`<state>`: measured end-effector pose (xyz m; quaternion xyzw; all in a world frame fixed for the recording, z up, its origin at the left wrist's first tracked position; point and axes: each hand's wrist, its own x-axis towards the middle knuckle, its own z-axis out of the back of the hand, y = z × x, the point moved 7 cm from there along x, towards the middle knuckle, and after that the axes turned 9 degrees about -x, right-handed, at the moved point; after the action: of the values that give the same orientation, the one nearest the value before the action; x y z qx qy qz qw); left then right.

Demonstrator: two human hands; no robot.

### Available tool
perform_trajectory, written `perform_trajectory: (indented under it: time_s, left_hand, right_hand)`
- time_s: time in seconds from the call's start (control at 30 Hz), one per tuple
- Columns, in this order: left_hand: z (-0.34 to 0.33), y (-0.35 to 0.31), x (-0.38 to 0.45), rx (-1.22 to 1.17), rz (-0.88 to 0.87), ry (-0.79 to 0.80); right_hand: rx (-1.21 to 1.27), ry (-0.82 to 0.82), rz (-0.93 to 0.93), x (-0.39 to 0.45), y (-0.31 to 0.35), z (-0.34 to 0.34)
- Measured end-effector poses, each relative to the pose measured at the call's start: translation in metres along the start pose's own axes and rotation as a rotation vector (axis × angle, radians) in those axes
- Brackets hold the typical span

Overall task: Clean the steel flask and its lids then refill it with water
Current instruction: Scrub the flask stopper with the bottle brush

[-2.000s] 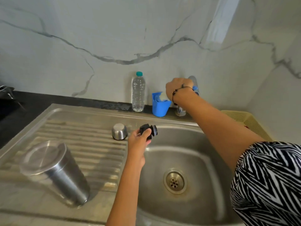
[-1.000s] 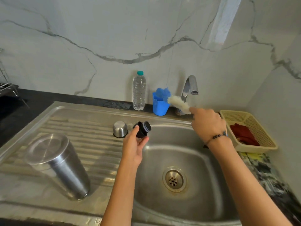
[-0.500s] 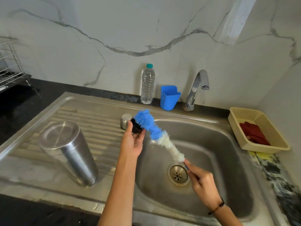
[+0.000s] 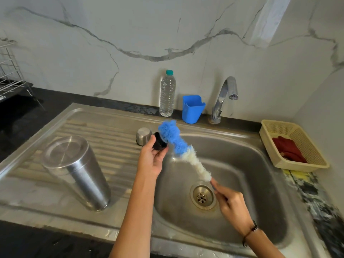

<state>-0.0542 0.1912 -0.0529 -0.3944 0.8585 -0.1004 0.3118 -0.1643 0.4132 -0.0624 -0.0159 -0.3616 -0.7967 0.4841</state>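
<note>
Over the sink basin (image 4: pixel 242 164): left hand (image 4: pixel 151 159) palm up, thumb and fingers curled round black inner lid (image 4: pixel 158 144), held just above basin's left rim. Right hand (image 4: pixel 232 203) lower, above the drain (image 4: pixel 202 197), fingers closed round handle end of bottle brush (image 4: pixel 183 151); handle itself mostly hidden in the grip. Brush slanted up and left: white bristles nr right hand, blue tuft at tip pressed against open face of black inner lid. Some blur on the bristles.

Steel flask (image 4: pixel 78 170) upside down on ribbed drainboard (image 4: pixel 104 131), left of basin, flat base up, well apart from both hands. Small steel cap (image 4: pixel 143 135) also inverted on drainboard, just behind left hand's fingertips, beside the lid; touching or not, can't tell.

Back ledge, L to R: clear plastic water bottle (image 4: pixel 167 94) w/ teal cap, upright; blue plastic holder (image 4: pixel 192 108) just beside it; chrome tap (image 4: pixel 223 97), spout bent over toward basin, no water visible. Right of sink: cream mesh basket (image 4: pixel 301 164) w/ red cloth (image 4: pixel 287 149) inside. Far left edge: wire rack (image 4: pixel 9 71) on dark counter (image 4: pixel 28 112). Bead bracelet (image 4: pixel 250 232) on right wrist. White marble wall w/ grey veins behind.
</note>
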Motion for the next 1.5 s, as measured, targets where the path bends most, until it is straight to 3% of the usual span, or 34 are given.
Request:
perform_trajectory:
  time_s: [0.2,0.43,0.63,0.9,1.07,1.23,1.5]
  left_hand:
    - [0.000,-0.011,0.006,-0.090,-0.044,-0.005]
    - [-0.005,0.004,-0.002,0.006,0.000,0.012]
    - [0.006,-0.013,0.008,0.036,-0.102,-0.067]
    - [0.007,-0.019,0.005,0.324,-0.345,-0.101]
    - [0.004,-0.007,0.007,0.430,-0.348,-0.087]
    - [0.022,-0.015,0.011,0.348,-0.383,-0.171]
    - [0.004,0.000,0.003,0.431,-0.358,-0.055]
  right_hand:
    - [-0.015,0.013,-0.008,-0.008,0.000,0.003]
    - [-0.019,-0.033,-0.067,0.004,0.000,0.002]
    - [-0.067,-0.063,-0.064,-0.001,-0.006,0.015]
    - [-0.534,-0.012,0.038,0.007,0.030,0.021]
    - [-0.645,0.022,0.041,0.023,0.041,0.021]
    - [-0.638,0.063,0.044,0.005,0.041,0.025]
    - [-0.594,0.076,-0.026,0.016,0.044,0.027]
